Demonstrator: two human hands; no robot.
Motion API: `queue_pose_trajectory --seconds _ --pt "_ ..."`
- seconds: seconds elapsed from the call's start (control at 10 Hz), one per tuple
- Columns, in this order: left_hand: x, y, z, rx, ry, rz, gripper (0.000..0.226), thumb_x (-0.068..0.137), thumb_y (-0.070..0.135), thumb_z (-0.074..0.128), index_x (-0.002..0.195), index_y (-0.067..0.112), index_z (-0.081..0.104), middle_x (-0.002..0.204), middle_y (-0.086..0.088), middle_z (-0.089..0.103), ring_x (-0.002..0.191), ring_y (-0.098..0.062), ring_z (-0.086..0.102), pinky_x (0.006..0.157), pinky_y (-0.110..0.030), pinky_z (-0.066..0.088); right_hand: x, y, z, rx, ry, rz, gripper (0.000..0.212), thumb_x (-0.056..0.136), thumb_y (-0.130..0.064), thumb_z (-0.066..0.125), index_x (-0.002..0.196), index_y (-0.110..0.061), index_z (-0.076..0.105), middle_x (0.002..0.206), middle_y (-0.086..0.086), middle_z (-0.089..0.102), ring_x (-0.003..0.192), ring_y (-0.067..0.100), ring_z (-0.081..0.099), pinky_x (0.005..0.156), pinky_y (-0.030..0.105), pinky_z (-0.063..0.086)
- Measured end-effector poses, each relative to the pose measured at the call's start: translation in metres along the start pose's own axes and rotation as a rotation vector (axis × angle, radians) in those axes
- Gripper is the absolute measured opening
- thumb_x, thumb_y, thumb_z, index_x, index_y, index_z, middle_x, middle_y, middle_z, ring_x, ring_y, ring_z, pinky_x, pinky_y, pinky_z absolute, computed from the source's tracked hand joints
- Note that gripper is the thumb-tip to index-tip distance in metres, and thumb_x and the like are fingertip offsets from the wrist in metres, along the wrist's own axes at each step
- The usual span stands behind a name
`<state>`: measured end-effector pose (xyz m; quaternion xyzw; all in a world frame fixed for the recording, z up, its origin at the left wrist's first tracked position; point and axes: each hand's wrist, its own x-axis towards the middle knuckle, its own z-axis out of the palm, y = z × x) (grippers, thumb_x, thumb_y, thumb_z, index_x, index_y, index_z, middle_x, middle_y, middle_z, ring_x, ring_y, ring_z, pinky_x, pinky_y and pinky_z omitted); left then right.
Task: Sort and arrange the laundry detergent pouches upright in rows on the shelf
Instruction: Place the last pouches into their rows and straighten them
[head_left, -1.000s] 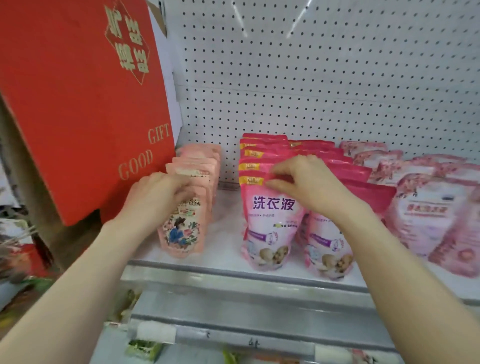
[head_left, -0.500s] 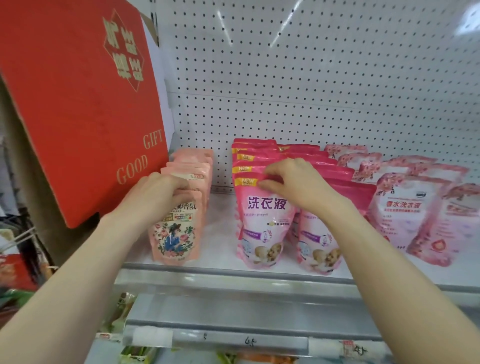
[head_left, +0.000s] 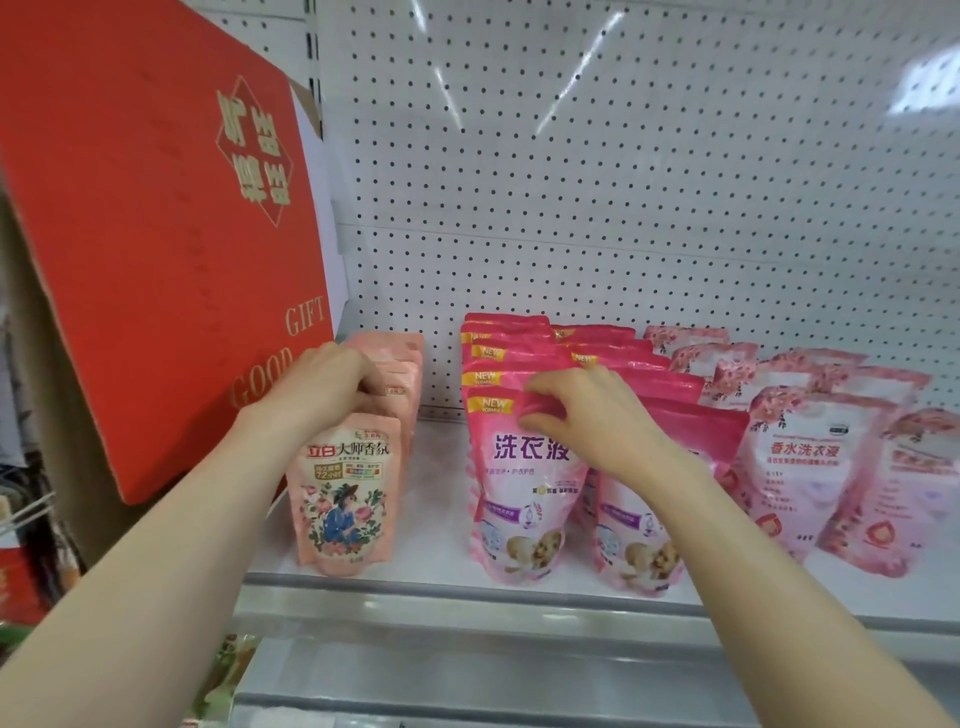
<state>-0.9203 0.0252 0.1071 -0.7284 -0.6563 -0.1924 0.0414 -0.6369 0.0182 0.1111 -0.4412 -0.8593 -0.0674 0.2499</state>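
While reaching onto the white shelf (head_left: 441, 499) below the pegboard back (head_left: 623, 182), with the red gift box (head_left: 156, 234) leaning at the far left, working two files at once. Largest group: magenta pouches (head_left: 618, 364) in two files running front to back at mid-shelf, upright, long axes vertical. Off to the right, well apart from either hand, pale rose pouches (head_left: 810, 467), tilted back rather than truly upright. At the left, just beside the box, peach pouches (head_left: 345, 493) in a single file. Right hand (head_left: 592, 415) laid over the front magenta pouch (head_left: 519, 493) of the left file, fingers (head_left: 550, 395) curled down onto its top edge and pinching it. Left hand (head_left: 322, 384) closed over the tops of the peach file, behind its front pouch; cannot tell how many gripped. Judged next: squaring each file from above, drawing tops toward the shelf edge; after that, probably the rose group, lying to the right and nearer the right hand
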Motion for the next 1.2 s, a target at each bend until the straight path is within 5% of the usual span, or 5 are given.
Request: queue_pose_trajectory --seconds 0.3,0.4,0.6,0.8,1.2 --pt "-0.002 0.006 -0.002 -0.047 0.071 0.018 0.013 0.086 0.027 0.068 0.095 0.034 0.075 0.1 0.012 0.073 0.1 -0.016 0.064 0.093 -0.035 0.049 0.0 -0.003 0.002 0.022 0.049 0.011 0.007 0.088 -0.03 0.071 0.093 -0.025 0.074 0.084 -0.011 0.075 0.077 0.007 0.069 0.077 0.035 0.057" --pt "-0.014 0.029 -0.002 -0.167 0.271 0.132 0.015 0.091 0.027 0.062 0.098 0.029 0.075 0.102 0.011 0.072 0.101 -0.014 0.064 0.09 -0.035 0.049 -0.004 -0.004 0.003 0.022 0.055 0.014 0.014 0.086 -0.033 0.073 0.098 -0.025 0.073 0.089 -0.012 0.074 0.084 0.008 0.066 0.079 0.036 0.056" --pt "-0.034 0.091 0.011 -0.3 0.129 0.325 0.049 0.077 0.05 0.07 0.121 0.034 0.058 0.108 0.024 0.057 0.093 0.004 0.052 0.081 -0.019 0.04 -0.032 0.022 -0.026 -0.062 0.122 0.104 0.056 0.075 -0.036 0.082 0.124 -0.025 0.06 0.111 -0.008 0.067 0.103 0.013 0.058 0.09 0.036 0.05" --pt "-0.028 0.095 0.026 -0.42 0.243 0.208 0.029 0.077 0.021 0.078 0.102 0.029 0.067 0.087 0.016 0.066 0.079 -0.006 0.06 0.074 -0.026 0.044 -0.053 0.059 -0.041 -0.153 0.056 0.325 0.022 0.091 -0.021 0.067 0.113 -0.021 0.067 0.093 -0.003 0.073 0.08 0.017 0.066 0.081 0.036 0.056" --pt "-0.042 0.096 0.05 -0.537 0.39 0.122 0.046 0.079 0.016 0.075 0.118 0.036 0.059 0.102 0.015 0.067 0.085 0.002 0.063 0.079 -0.018 0.053 -0.078 0.074 -0.079 -0.095 0.143 0.289 0.021 0.093 -0.022 0.065 0.113 -0.023 0.068 0.102 -0.008 0.071 0.087 0.007 0.063 0.086 0.024 0.049"
